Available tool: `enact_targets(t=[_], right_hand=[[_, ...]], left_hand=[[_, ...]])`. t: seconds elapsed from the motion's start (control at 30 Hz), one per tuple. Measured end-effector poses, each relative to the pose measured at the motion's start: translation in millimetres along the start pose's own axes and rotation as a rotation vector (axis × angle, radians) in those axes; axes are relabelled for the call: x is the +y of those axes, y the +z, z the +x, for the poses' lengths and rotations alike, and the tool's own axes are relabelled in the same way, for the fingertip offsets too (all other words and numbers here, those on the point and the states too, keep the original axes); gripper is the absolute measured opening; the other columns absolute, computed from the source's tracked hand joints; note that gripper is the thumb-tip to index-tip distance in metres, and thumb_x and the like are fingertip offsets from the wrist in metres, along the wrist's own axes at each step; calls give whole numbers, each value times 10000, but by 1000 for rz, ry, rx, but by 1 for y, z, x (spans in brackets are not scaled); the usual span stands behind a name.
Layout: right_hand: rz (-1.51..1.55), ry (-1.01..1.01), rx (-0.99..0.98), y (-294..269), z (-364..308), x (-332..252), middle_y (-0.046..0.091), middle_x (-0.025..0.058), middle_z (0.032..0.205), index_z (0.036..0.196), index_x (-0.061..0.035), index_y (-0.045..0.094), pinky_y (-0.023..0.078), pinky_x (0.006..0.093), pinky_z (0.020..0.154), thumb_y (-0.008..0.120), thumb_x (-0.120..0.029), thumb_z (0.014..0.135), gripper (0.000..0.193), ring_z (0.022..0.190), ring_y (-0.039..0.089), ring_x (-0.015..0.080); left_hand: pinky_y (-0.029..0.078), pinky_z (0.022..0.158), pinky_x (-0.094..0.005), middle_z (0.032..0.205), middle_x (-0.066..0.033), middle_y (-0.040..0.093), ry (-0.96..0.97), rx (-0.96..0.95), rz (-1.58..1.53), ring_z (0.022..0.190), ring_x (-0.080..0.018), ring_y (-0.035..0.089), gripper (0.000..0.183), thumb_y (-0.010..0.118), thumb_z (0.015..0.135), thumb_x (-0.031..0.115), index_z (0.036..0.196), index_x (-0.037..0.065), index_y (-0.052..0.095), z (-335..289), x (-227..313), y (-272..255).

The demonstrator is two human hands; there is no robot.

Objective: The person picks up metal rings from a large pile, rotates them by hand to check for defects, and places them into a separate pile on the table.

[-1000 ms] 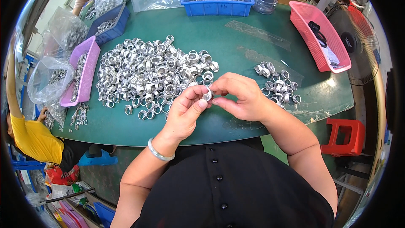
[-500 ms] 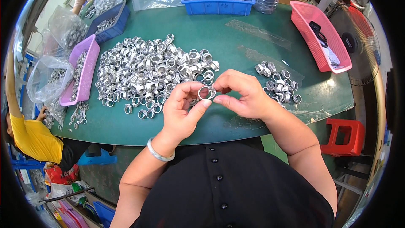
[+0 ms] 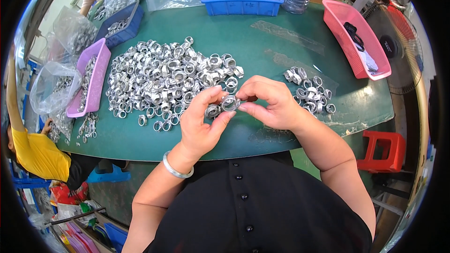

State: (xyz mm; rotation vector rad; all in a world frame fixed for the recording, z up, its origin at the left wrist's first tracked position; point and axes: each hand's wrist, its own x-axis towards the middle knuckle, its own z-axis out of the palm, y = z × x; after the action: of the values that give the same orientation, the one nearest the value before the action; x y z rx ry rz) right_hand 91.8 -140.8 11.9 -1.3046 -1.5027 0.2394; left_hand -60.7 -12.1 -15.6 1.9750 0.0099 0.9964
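Note:
Over the near edge of the green table, both hands meet at a silver ring-shaped hose clamp (image 3: 229, 103). My left hand (image 3: 199, 124) pinches its left side between thumb and fingers. A second hose clamp (image 3: 213, 111) sits in that hand's curled fingers. From the right, my right hand (image 3: 272, 103) grips the first clamp's edge with thumb and forefinger. Just beyond my left hand spreads a large heap of similar clamps (image 3: 159, 75). A smaller pile of clamps (image 3: 311, 94) lies to the right of my right hand.
Blue bins (image 3: 241, 8) of clamps stand at the back, a pink-purple tray (image 3: 96, 72) at left. A pink basket (image 3: 354, 37) holds dark items at right, near a fan (image 3: 393, 47). Two people (image 3: 42, 154) are at the left. A red stool (image 3: 382, 151) stands right.
The held clamp has turned slightly between my fingers. My left fingers have shifted, and a second clamp in that hand now shows more plainly.

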Motion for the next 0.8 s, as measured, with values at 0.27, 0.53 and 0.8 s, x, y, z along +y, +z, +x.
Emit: enact_targets(t=[0.27,0.53,0.8], right_hand=[[-19,-12,5,-1,0,0,597,83,811,900,-21,594,487,316,622,689,22,712,215,730,601,227],[-8,46,5,-2,0,-1,591,80,797,920,-27,592,482,298,614,689,-7,737,209,708,594,206],[265,466,-179,-13,14,4,627,26,778,921,-17,625,465,243,652,626,-81,819,120,712,561,75]], left_hand=[[504,792,-326,978,-143,645,87,-51,200,905,-246,637,449,736,677,-22,1100,15,590,5,5,-3],[494,739,-321,950,-126,621,-42,56,59,848,-256,611,368,752,652,-12,983,36,600,-4,0,3],[461,746,-311,967,-113,577,100,-106,244,845,-218,567,410,758,663,25,1021,29,557,6,6,5]])
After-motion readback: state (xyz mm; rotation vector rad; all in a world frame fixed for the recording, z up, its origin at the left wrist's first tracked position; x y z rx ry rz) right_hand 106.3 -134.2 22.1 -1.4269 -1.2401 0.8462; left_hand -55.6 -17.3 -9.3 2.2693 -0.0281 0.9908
